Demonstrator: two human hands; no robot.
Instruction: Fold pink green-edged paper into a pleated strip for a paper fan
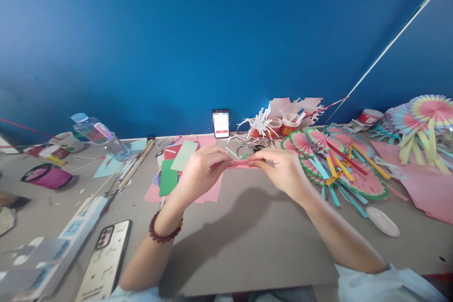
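Observation:
Both my hands are raised over the middle of the grey table [247, 226], pinching the two ends of a narrow folded pink paper strip [240, 163]. My left hand [200, 172], with a dark bead bracelet on its wrist, is closed on the strip's left end. My right hand [281, 167] is closed on its right end. Just behind the hands lie loose sheets of coloured paper [177, 170], green, red and pink.
Finished pink-and-green pleated paper fans [332, 160] with coloured sticks spread to the right. Paper cups [286, 125] and a propped phone [221, 123] stand by the blue wall. A bottle [95, 133], wooden sticks [136, 165], a power strip [76, 226] and another phone [104, 262] lie left.

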